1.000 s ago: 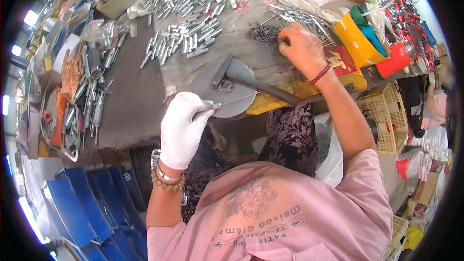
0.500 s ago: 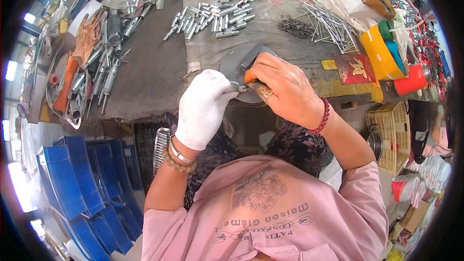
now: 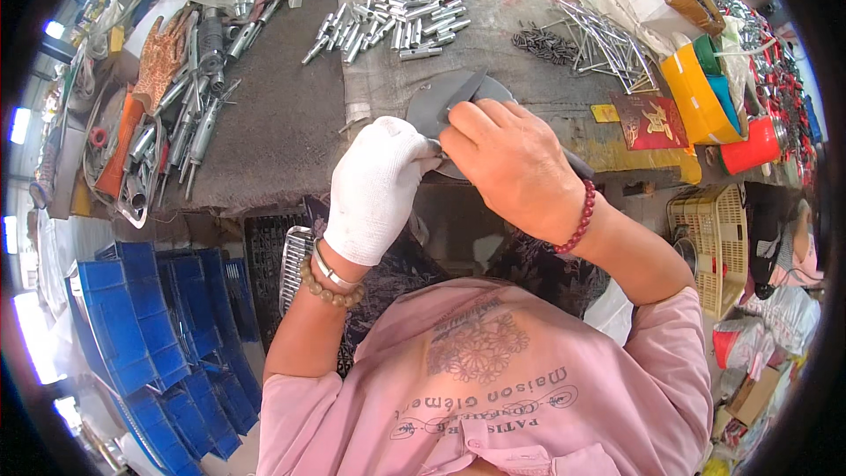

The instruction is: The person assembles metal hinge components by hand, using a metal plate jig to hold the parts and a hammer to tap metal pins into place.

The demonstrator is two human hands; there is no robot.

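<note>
In a white knitted glove, my left hand (image 3: 377, 189) is closed, its thumb and fingertips pinching a small metal part (image 3: 435, 148) over the table's near edge. My bare right hand (image 3: 511, 159) is curled closed against that part. A dark handle (image 3: 578, 167) sticks out behind its palm, but the working end is hidden under the fingers. Just beyond both hands lies a round grey plate (image 3: 426, 104) with a dark flat bar (image 3: 464, 93) across it.
Silvery metal tubes (image 3: 397, 26) are heaped at the back. Thin rods (image 3: 608, 48) and small dark pieces (image 3: 546, 42) lie right of them. At left are tools and an orange-patterned glove (image 3: 162, 57). A yellow box (image 3: 696, 92) stands at right; blue bins (image 3: 132, 317) sit low left.
My right hand has rolled over, back upward, hiding the orange finger covering seen before. A dark handle now shows by its wrist. My left hand keeps its pinch, shifted slightly right.
</note>
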